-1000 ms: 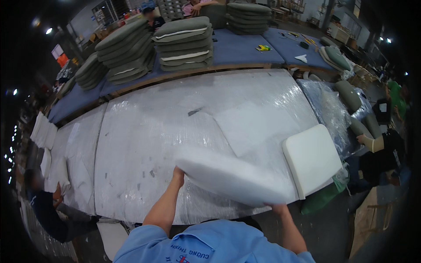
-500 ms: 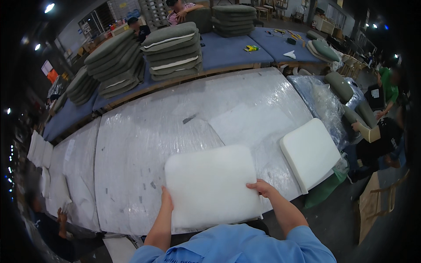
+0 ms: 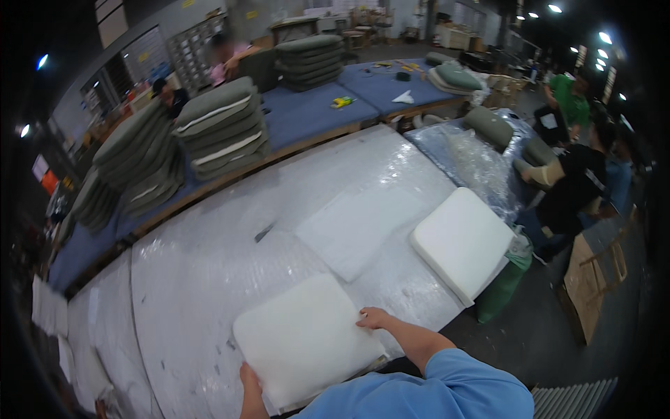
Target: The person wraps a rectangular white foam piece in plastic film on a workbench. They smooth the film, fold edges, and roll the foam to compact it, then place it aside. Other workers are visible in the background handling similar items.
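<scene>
In front of me a white foam seat cushion (image 3: 307, 339) with rounded corners lies at the near edge of a plastic-wrapped table (image 3: 209, 244). My left hand (image 3: 250, 378) grips its left edge, close to the near corner. On the opposite side, my right hand (image 3: 375, 318) holds the right edge with fingers curled over it; the fingertips underneath are hidden. Farther right, another white cushion (image 3: 464, 241) rests on a thin white sheet at the table's right end, apart from my hands. A flat pale sheet (image 3: 359, 230) lies on the table beyond the held cushion.
Stacks of grey-green cushions (image 3: 220, 133) stand on blue tables (image 3: 300, 115) along the far side. At right are a green bag (image 3: 502, 286), a plywood piece (image 3: 583, 290) and clear plastic (image 3: 481, 164). Several people work nearby, one in black (image 3: 572, 185) at right.
My view has turned to the right, so the surroundings sit farther left. The held cushion appears lower and tilted, its near edge closer to my body. Both hands keep hold of its sides.
</scene>
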`<state>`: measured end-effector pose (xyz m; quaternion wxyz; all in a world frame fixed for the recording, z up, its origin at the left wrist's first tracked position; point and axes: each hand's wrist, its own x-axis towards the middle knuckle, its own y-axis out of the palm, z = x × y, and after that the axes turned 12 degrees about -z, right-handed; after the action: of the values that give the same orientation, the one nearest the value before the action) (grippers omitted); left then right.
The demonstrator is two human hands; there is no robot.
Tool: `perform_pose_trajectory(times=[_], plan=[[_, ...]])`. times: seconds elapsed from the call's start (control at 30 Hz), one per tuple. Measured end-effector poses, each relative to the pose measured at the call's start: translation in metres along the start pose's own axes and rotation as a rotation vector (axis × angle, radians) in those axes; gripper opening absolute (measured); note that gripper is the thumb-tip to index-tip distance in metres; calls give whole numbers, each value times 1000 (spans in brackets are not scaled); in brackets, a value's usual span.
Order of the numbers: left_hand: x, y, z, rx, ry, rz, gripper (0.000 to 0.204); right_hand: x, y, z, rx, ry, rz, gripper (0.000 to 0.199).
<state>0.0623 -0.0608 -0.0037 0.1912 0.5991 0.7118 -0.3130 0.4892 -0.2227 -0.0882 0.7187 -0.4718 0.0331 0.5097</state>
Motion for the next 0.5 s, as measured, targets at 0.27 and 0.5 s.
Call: perform_pose_trajectory(times=[0.27,0.5], plan=[[-1,24,37,212,475,-382,63,-41,-20,-90,88,176,-87,59],[-32,74,53,626,742,-336,66,-82,-16,-165,358,405,-53,42]])
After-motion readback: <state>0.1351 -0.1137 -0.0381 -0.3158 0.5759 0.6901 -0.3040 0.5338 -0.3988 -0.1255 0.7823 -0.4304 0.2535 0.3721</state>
